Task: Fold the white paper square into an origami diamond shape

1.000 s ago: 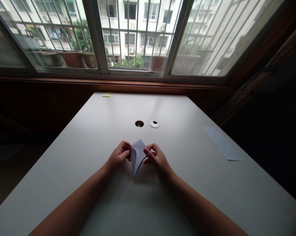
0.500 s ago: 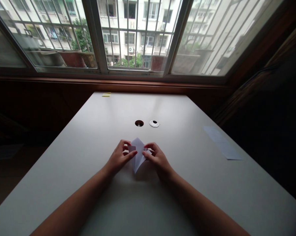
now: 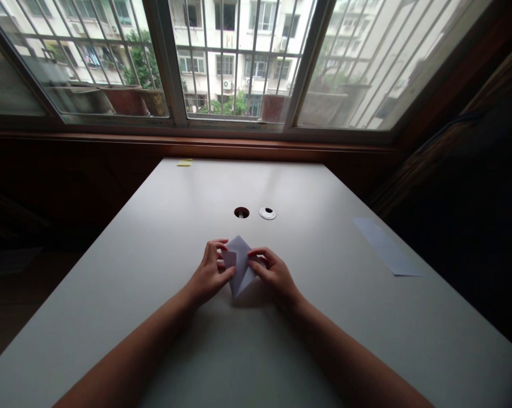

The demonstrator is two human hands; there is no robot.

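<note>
A folded sheet of white paper is held between my two hands, a little above the white table. Its top comes to a point, and another point faces down toward me. My left hand grips the left flap, thumb in front and fingers behind. On the opposite side, my right hand pinches the right edge between thumb and index finger. Parts of the paper are hidden behind the fingers.
Beyond the paper lie a round hole in the tabletop and a white ring-shaped cover. A strip of paper rests near the right edge. Yellow sticky notes are at the far left corner. A barred window stands behind the table.
My left thumb has slid slightly down the paper's left flap. Both hands stay on the paper, which has shifted only a little.
</note>
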